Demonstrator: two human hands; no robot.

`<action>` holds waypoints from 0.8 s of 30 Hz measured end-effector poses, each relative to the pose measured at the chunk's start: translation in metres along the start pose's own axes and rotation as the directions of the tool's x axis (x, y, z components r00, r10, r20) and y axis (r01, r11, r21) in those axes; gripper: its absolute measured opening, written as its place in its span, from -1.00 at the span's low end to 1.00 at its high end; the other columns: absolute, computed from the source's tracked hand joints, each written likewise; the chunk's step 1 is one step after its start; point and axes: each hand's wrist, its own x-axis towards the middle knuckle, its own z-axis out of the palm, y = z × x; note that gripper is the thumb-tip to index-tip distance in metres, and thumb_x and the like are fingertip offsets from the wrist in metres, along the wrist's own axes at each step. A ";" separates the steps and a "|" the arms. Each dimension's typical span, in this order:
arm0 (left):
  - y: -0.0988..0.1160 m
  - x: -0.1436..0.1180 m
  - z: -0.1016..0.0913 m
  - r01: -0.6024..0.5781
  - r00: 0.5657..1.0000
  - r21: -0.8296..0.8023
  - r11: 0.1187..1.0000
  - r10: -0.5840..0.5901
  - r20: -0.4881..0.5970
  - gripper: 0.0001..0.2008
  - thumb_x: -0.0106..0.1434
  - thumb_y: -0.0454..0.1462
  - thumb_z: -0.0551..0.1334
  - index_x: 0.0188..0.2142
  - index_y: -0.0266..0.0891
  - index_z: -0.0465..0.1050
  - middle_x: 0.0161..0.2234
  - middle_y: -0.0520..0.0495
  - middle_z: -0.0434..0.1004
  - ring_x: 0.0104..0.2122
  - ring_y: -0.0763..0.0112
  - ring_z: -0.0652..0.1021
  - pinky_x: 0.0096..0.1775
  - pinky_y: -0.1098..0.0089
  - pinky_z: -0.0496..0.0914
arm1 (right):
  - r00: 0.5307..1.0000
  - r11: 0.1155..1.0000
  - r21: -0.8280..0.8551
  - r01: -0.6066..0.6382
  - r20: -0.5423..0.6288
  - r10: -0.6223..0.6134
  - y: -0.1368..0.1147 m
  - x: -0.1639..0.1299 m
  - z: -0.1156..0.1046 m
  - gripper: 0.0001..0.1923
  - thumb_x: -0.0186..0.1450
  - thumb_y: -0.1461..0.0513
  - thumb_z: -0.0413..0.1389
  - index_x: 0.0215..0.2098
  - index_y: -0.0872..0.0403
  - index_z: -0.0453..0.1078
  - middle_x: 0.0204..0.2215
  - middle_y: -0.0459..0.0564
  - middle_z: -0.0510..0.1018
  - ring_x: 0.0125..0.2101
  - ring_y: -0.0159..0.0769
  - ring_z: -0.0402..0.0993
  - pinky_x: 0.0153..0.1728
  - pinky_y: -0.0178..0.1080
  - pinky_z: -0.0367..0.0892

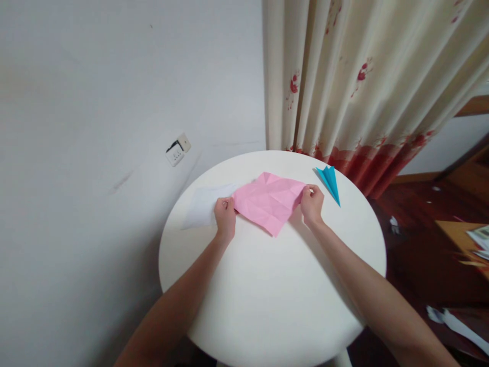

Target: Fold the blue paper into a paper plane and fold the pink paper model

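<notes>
Fingers of the left hand (225, 213) pinch the left corner of a creased pink square sheet of paper (268, 201), thumb on top and the remaining fingers curled underneath. The right hand (312, 204) pinches the opposite, right corner of the same sheet in the same way, fingertips closed on the paper's edge. Between the two hands the pink sheet is stretched out flat, turned like a diamond, its near corner pointing toward the person and its far corner toward the back edge of the round white worktop (275, 295). Many fold lines cross its surface. It sits in the far half of the worktop, roughly midway between the left and right edges.

Just beyond the left hand, partly under the pink sheet's left corner, lies a white sheet of paper (202, 206), near the far-left edge. A folded blue paper dart shape (330, 182) lies near the far-right edge, close to the right hand but apart from it. Behind the worktop hang cream curtains with red flowers (359, 76); a white wall socket (176, 151) sits on the wall to the left.
</notes>
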 end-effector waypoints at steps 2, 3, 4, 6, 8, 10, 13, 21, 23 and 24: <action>0.003 0.000 -0.003 0.004 0.999 0.025 1.000 -0.005 0.044 -0.78 0.21 -0.14 0.26 -0.23 -0.19 0.33 -0.51 0.11 0.39 -0.55 0.48 0.44 -0.52 0.52 0.33 | 0.999 0.999 -0.025 -0.029 -0.021 0.029 0.004 0.000 0.001 -0.73 0.29 0.01 -0.03 -0.30 0.04 0.29 -0.62 -0.16 0.35 -0.60 -0.31 0.30 -0.59 -0.30 0.15; 0.004 0.000 -0.005 0.015 0.997 0.035 0.999 -0.017 0.077 -0.75 0.21 -0.17 0.25 -0.16 -0.18 0.33 -0.52 0.12 0.39 -0.59 0.48 0.44 -0.54 0.52 0.33 | 0.999 0.998 -0.041 -0.055 -0.002 0.055 0.007 0.000 0.000 -0.75 0.28 0.03 -0.01 -0.30 0.04 0.30 -0.65 -0.17 0.35 -0.63 -0.31 0.31 -0.61 -0.30 0.15; 0.005 0.001 -0.007 0.022 0.993 0.054 0.998 -0.028 0.117 -0.70 0.20 -0.18 0.25 -0.08 -0.17 0.33 -0.54 0.14 0.40 -0.61 0.47 0.44 -0.54 0.51 0.34 | 0.996 0.995 -0.065 -0.080 0.032 0.082 0.010 0.001 -0.001 -0.77 0.26 0.06 0.00 -0.30 0.04 0.31 -0.66 -0.16 0.36 -0.65 -0.30 0.31 -0.62 -0.29 0.15; 0.006 0.003 -0.011 0.019 0.974 0.126 0.992 -0.046 0.220 -0.63 0.19 -0.21 0.25 0.00 -0.18 0.35 -0.56 0.13 0.44 -0.61 0.44 0.47 -0.53 0.49 0.37 | 0.989 0.985 -0.134 -0.108 0.091 0.120 0.017 0.004 -0.003 -0.82 0.21 0.12 0.04 -0.32 0.05 0.34 -0.66 -0.12 0.41 -0.65 -0.28 0.34 -0.62 -0.29 0.17; 0.006 0.006 -0.016 -0.018 0.950 0.231 0.973 -0.055 0.308 -0.70 0.19 -0.22 0.24 -0.08 -0.22 0.47 -0.54 0.07 0.50 -0.55 0.40 0.53 -0.48 0.45 0.43 | 0.987 0.974 -0.206 -0.093 0.112 0.117 0.024 0.006 -0.006 -0.85 0.15 0.16 0.07 -0.37 0.07 0.37 -0.61 -0.07 0.46 -0.61 -0.27 0.38 -0.59 -0.28 0.19; 0.006 0.008 -0.019 -0.074 0.938 0.333 0.940 -0.047 0.342 -0.80 0.19 -0.25 0.24 -0.23 -0.24 0.57 -0.49 -0.01 0.57 -0.49 0.37 0.57 -0.42 0.42 0.45 | 0.990 0.969 -0.240 -0.060 0.109 0.089 0.028 0.009 -0.007 -0.87 0.13 0.17 0.08 -0.40 0.07 0.38 -0.58 -0.03 0.49 -0.57 -0.27 0.40 -0.57 -0.29 0.20; 0.009 0.009 -0.022 -0.142 0.945 0.408 0.902 0.001 0.327 -0.81 0.20 -0.28 0.23 -0.27 -0.24 0.63 -0.36 -0.08 0.65 -0.42 0.35 0.59 -0.35 0.41 0.46 | 0.995 0.986 -0.162 -0.035 0.091 0.051 0.026 0.008 -0.006 -0.85 0.14 0.14 0.09 -0.39 0.05 0.37 -0.61 -0.08 0.47 -0.59 -0.30 0.37 -0.59 -0.31 0.19; 0.046 0.025 -0.041 -0.251 0.967 0.408 0.878 0.248 0.062 -0.78 0.13 -0.23 0.37 -0.23 -0.27 0.62 -0.55 0.04 0.51 -0.59 0.49 0.40 -0.51 0.49 0.27 | 0.969 0.966 0.258 -0.017 0.242 -0.047 0.006 -0.011 0.010 -0.72 0.11 0.08 0.19 -0.29 0.06 0.35 -0.56 -0.12 0.52 -0.53 -0.32 0.45 -0.45 -0.26 0.38; 0.064 0.043 -0.056 -0.332 0.928 0.428 0.841 0.372 -0.011 -0.82 0.15 -0.30 0.32 -0.23 -0.28 0.60 -0.41 -0.02 0.60 -0.51 0.48 0.46 -0.46 0.49 0.30 | 0.956 0.970 0.232 -0.080 0.294 0.008 0.005 -0.016 0.012 -0.65 0.09 0.05 0.20 -0.25 0.07 0.35 -0.50 -0.06 0.57 -0.50 -0.29 0.48 -0.47 -0.26 0.36; 0.075 0.053 -0.064 -0.392 0.888 0.449 0.803 0.458 -0.044 -0.83 0.16 -0.33 0.29 -0.23 -0.28 0.60 -0.31 -0.06 0.63 -0.44 0.46 0.50 -0.40 0.48 0.34 | 0.951 0.972 0.213 -0.104 0.309 0.034 0.005 -0.018 0.013 -0.63 0.08 0.03 0.20 -0.24 0.07 0.35 -0.47 -0.04 0.58 -0.49 -0.28 0.49 -0.48 -0.26 0.36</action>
